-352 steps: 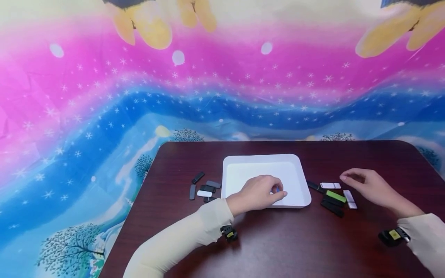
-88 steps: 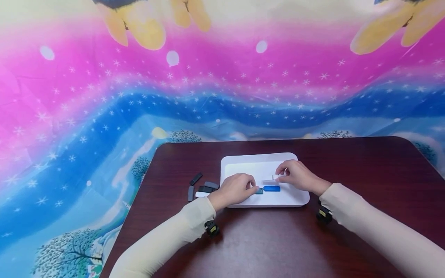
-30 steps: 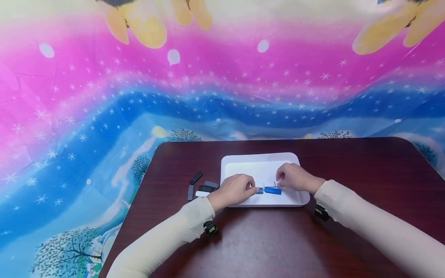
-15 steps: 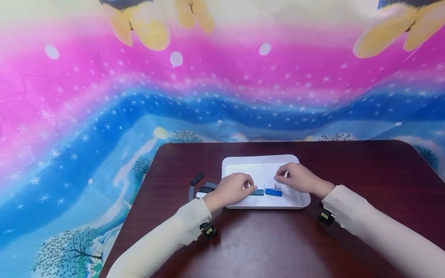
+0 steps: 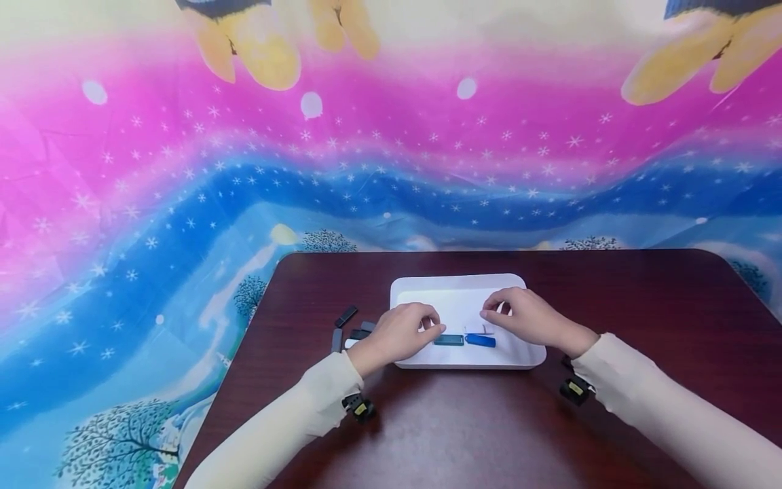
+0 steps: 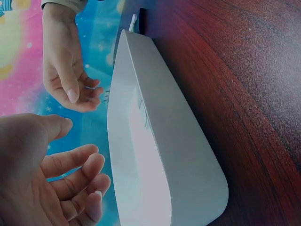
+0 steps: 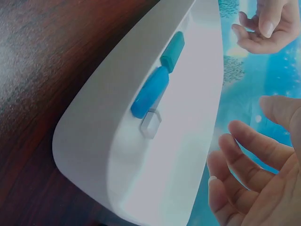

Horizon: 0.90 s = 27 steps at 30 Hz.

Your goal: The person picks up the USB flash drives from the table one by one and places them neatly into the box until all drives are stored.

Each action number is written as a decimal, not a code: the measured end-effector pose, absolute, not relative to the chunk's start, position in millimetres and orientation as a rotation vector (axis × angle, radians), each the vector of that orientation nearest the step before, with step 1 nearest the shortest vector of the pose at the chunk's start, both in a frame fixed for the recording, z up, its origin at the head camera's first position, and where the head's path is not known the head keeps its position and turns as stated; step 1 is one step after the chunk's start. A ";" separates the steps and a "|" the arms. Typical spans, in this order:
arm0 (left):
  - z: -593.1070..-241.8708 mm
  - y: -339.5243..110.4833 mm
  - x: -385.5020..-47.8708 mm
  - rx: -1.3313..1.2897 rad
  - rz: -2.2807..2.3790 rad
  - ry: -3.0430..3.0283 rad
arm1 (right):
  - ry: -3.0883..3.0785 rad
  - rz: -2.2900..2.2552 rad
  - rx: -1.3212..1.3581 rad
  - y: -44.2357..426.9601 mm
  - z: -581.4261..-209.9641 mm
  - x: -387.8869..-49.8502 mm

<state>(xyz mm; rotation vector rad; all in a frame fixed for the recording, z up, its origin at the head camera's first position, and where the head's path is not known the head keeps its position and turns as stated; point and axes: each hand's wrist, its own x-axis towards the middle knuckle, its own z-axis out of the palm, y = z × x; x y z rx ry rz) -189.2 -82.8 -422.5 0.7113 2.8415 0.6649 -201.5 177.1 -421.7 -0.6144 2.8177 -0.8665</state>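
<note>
A teal USB stick point(image 5: 449, 339) and a blue USB stick point(image 5: 480, 340) lie end to end in the white tray point(image 5: 470, 365). Just behind the blue one lies a white, partly clear stick point(image 5: 478, 329); its clear end point(image 7: 151, 125) shows in the right wrist view. My left hand point(image 5: 400, 333) hovers over the tray's left side, close to the teal stick, its thumb and fingers apart. Above the right side hovers my right hand point(image 5: 531, 316), fingers loosely bent and holding nothing. Both wrist views show the palms free of objects.
Left of the tray lie several sticks, among them a black one point(image 5: 346, 316) and a grey one point(image 5: 337, 339); my left hand partly covers this group. A dark stick point(image 6: 141, 21) shows beyond the tray in the left wrist view. A patterned cloth point(image 5: 391, 136) hangs behind the table.
The right hand has set down the white stick behind the blue one and let go. The left hand has released the teal stick and drawn back left.
</note>
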 end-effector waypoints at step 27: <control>-401.9 -127.1 -194.0 0.614 0.900 2.876 | 2.834 -0.872 -0.692 164.6 -415.9 -188.3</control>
